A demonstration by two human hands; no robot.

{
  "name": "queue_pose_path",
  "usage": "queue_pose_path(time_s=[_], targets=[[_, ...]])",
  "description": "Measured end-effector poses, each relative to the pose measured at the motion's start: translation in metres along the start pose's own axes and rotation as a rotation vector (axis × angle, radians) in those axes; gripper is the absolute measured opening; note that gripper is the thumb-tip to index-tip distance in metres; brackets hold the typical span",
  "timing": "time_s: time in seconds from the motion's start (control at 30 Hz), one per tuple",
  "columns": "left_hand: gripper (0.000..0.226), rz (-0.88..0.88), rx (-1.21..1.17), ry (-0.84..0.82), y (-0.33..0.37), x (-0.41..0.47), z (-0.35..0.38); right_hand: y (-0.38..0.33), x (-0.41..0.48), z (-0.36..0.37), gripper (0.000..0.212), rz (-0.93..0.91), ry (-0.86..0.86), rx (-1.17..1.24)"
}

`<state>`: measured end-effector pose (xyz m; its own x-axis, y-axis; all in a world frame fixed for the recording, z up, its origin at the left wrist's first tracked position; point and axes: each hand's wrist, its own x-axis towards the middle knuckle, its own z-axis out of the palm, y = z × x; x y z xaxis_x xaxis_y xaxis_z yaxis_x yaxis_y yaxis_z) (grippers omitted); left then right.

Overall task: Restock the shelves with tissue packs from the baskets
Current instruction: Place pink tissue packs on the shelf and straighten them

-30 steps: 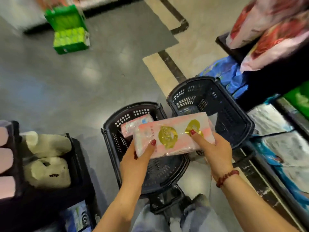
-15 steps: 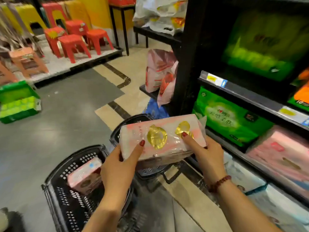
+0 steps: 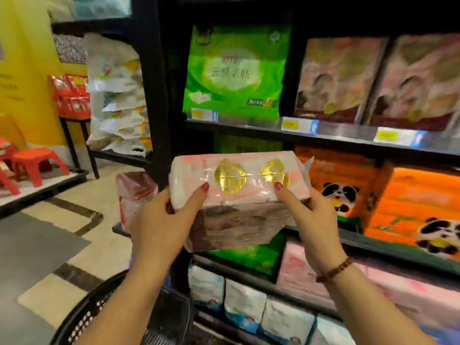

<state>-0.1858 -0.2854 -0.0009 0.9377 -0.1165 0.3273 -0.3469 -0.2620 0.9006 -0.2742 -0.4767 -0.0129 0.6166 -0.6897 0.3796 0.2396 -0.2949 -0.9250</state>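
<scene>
Tissue pack: I held a pink tissue pack (image 3: 239, 180) with two gold seals up in the air, its long side running left to right, in front of the rack's black upright and middle tier. I could not tell whether it touched the rack.
Left hand: my left hand (image 3: 159, 220) gripped the pack's left end, thumb on the top face by the larger seal, fingers curled underneath out of sight.
Right hand: my right hand (image 3: 316, 220) gripped the right end, thumb on top beside the smaller seal, fingers wrapped below. A beaded bracelet (image 3: 333, 270) sat on that wrist.
Shelves: the black shelves (image 3: 348, 135) stood ahead and to my right, with price tags along the rail.
Top tier: a green pack (image 3: 236, 70) stood upright at the left, with blurred pinkish packs (image 3: 373, 78) beside it.
Middle tier: orange panda packs (image 3: 410, 207) stood to the right of my pack.
Lower tiers: white-and-blue packs (image 3: 249, 302) lined the bottom.
Basket: the rim of a black basket (image 3: 82, 322) showed beneath my left forearm. Its contents were hidden.
Far left: red stools (image 3: 37, 163) stood on a platform by a yellow wall.
</scene>
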Motion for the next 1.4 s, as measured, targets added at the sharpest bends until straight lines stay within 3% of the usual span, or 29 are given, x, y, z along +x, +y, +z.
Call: queue_pose_path(time_s=[0.1, 0.33, 0.53, 0.7, 0.9, 1.1, 1.3, 1.4], targets=[[0.03, 0.108, -0.071, -0.014, 0.027, 0.025, 0.012, -0.032, 0.024, -0.014, 0.015, -0.119, 0.082, -0.041], [0.052, 0.382, -0.174, -0.006, 0.094, 0.092, 0.043, -0.106, 0.087, -0.033, 0.033, -0.322, 0.251, -0.15], [0.035, 0.528, -0.246, -0.028, 0.14, 0.14, 0.07, -0.135, 0.133, -0.052, 0.072, -0.48, 0.349, -0.318], [0.049, 0.677, -0.308, 0.003, 0.168, 0.177, 0.101, -0.159, 0.166, -0.071, 0.062, -0.558, 0.483, -0.45], [0.063, 0.71, -0.505, -0.066, 0.19, 0.204, 0.149, -0.174, 0.199, -0.091, 0.056, -0.686, 0.544, -0.51], [0.082, 0.697, -0.537, -0.109, 0.197, 0.218, 0.208, -0.145, 0.235, -0.118, 0.051, -0.688, 0.593, -0.488], [0.06, 0.662, -0.415, -0.113, 0.186, 0.223, 0.255, -0.111, 0.27, -0.146, 0.05, -0.61, 0.579, -0.563], [0.061, 0.662, -0.328, -0.095, 0.185, 0.231, 0.269, -0.099, 0.286, -0.154, 0.049, -0.554, 0.563, -0.568]])
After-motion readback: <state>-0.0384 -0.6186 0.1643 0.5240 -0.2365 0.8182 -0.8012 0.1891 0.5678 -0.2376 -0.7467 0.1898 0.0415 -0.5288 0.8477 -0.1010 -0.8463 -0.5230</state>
